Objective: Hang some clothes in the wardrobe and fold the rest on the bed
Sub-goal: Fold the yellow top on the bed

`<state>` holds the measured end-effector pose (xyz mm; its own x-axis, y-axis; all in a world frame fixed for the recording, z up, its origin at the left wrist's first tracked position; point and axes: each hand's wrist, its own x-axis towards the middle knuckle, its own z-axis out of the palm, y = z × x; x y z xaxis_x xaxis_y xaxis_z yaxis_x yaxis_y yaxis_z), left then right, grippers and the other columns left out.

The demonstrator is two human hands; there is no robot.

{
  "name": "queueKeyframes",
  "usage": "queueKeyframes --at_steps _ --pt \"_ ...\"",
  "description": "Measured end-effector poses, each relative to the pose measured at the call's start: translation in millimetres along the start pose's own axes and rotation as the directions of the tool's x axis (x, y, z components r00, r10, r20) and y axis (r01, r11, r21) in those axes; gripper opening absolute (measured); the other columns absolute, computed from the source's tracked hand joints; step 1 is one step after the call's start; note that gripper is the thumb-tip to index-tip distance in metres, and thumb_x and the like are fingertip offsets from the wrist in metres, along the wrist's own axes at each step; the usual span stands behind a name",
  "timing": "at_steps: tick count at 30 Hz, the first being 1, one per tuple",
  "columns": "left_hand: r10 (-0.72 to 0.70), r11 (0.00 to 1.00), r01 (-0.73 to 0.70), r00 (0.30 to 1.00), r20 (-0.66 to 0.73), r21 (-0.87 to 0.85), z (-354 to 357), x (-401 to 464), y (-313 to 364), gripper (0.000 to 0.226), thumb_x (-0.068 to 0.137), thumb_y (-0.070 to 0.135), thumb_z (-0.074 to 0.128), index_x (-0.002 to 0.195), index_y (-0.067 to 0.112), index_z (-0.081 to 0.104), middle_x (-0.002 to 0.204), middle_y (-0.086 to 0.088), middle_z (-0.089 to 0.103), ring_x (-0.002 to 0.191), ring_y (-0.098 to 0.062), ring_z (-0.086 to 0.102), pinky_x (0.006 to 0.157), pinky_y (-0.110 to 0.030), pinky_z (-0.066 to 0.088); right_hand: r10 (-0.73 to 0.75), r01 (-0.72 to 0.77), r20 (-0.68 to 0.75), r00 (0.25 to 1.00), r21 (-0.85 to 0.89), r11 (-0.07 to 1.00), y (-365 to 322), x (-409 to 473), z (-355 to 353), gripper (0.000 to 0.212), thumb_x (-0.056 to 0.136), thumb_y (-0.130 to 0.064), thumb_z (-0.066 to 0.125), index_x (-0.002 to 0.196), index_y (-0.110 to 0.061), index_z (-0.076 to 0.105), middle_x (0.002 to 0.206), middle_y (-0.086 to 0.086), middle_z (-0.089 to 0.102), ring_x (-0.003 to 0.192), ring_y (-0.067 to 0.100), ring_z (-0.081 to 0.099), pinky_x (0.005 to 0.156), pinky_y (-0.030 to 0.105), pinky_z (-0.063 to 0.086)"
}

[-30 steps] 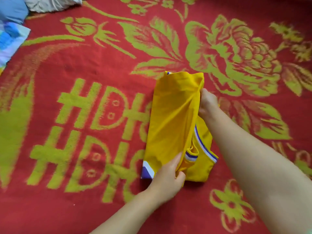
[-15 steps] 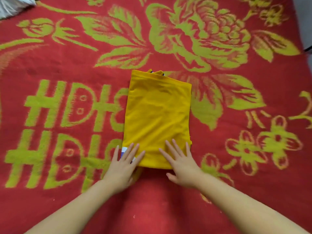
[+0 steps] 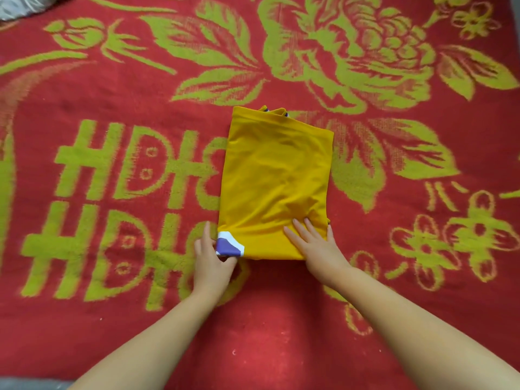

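A yellow jersey [image 3: 274, 181] with purple and white trim lies folded into a tall rectangle on the red bedspread [image 3: 281, 333]. My right hand [image 3: 318, 246] presses flat on its near right corner, fingers straight. At the near left corner, my left hand [image 3: 212, 263] pinches the purple and white trim between thumb and fingers. Bits of trim peek out at the far edge of the fold.
The bedspread carries large green flowers and letter shapes. A pale grey piece of cloth [image 3: 22, 5] shows at the far left corner. The bed's right edge is just in view at the far right.
The jersey went from half folded in both hands to lying flat. My left hand has since slid left off the cloth and taken the trim corner; my right hand stays pressed.
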<state>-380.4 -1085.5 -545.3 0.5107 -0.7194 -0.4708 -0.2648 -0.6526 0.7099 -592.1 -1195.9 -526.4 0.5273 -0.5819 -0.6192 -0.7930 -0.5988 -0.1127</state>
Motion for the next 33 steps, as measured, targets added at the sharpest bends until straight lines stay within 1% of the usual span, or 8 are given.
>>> queueKeyframes --at_steps 3,7,10,12,16,20,28,33 --pt "-0.069 0.993 0.067 0.997 -0.019 -0.1 4 -4 8 0.077 0.083 -0.003 0.053 0.149 0.029 0.027 0.114 0.001 0.054 0.101 -0.029 0.057 0.074 -0.031 0.041 0.002 -0.002 0.027 1.0 -0.01 1.0 -3 2 -4 0.083 0.092 0.004 0.037 0.153 -0.032 -0.006 0.161 0.0 -0.014 0.148 0.025 -0.013 0.113 0.063 0.001" --pt "0.222 0.939 -0.223 0.975 0.034 0.262 -13 -9 0 0.089 0.08 0.0 0.049 0.149 0.044 0.014 0.101 0.007 0.047 0.073 -0.024 0.052 0.054 -0.039 0.044 0.004 -0.003 0.026 1.0 -0.031 1.0 -2 2 -1 0.084 0.091 0.005 0.038 0.153 -0.033 -0.005 0.161 0.0 -0.013 0.148 0.026 -0.012 0.113 0.063 0.001" --pt "0.277 0.686 -0.377 0.926 0.255 0.622 -27 -15 -19 0.082 0.085 0.012 0.057 0.149 0.033 0.009 0.111 -0.007 0.05 0.085 -0.026 0.053 0.055 -0.037 0.046 -0.012 0.014 0.021 1.0 -0.054 0.998 -3 1 3 0.084 0.091 0.003 0.039 0.153 -0.033 -0.004 0.161 0.0 -0.013 0.148 0.026 -0.013 0.112 0.064 0.0" --pt "0.346 0.478 -0.465 0.879 0.327 0.745 -31 -12 -29 0.085 0.07 0.021 0.08 0.144 0.024 0.038 0.116 -0.017 0.059 0.09 -0.034 0.062 0.06 -0.039 0.054 -0.024 0.025 0.02 1.0 -0.072 0.997 -6 0 5 0.081 0.092 0.0 0.039 0.153 -0.032 -0.003 0.161 0.001 -0.014 0.148 0.027 -0.014 0.112 0.065 0.0" --pt "0.469 0.238 -0.609 0.754 0.459 0.757 -40 0 -36 0.098 0.059 0.053 0.082 0.142 0.014 0.045 0.147 -0.021 0.04 0.133 -0.037 0.044 0.1 -0.062 0.039 -0.011 0.012 0.016 1.0 -0.101 0.995 -9 -3 9 0.079 0.094 -0.001 0.037 0.153 -0.03 -0.006 0.161 0.002 -0.017 0.147 0.029 -0.015 0.111 0.065 0.001" --pt "0.542 0.043 -0.769 0.554 0.631 0.638 -46 7 -35 0.089 0.052 0.013 0.083 0.136 0.012 0.053 0.143 -0.012 0.048 0.13 -0.028 0.049 0.105 -0.059 0.035 -0.018 0.021 0.026 0.999 -0.143 0.989 -10 -9 13 0.081 0.094 0.0 0.038 0.152 -0.028 -0.011 0.16 0.004 -0.018 0.147 0.03 -0.016 0.111 0.066 0.0" --pt "0.589 0.074 -0.898 0.39 0.708 0.433 -61 12 -25 0.065 0.052 0.011 0.09 0.114 0.018 0.071 0.12 0.002 0.068 0.111 -0.01 0.064 0.09 -0.045 0.053 -0.077 0.095 0.089 0.993 -0.224 0.97 -11 -39 24 0.081 0.093 -0.004 0.041 0.153 -0.026 -0.008 0.162 0.008 -0.008 0.148 0.032 -0.006 0.109 0.063 -0.015" --pt "0.081 0.691 -0.635 0.544 0.835 0.347 -73 5 6 0.026 0.092 0.022 0.047 0.11 0.026 0.065 0.089 0.005 0.066 0.079 -0.013 0.059 0.073 -0.03 0.044 -0.166 0.135 0.35 0.922 0.113 0.984 -8 -56 0 0.074 0.089 0.003 0.04 0.152 -0.033 0.021 0.16 0.004 0.02 0.146 0.025 0.02 0.119 0.049 0.015"
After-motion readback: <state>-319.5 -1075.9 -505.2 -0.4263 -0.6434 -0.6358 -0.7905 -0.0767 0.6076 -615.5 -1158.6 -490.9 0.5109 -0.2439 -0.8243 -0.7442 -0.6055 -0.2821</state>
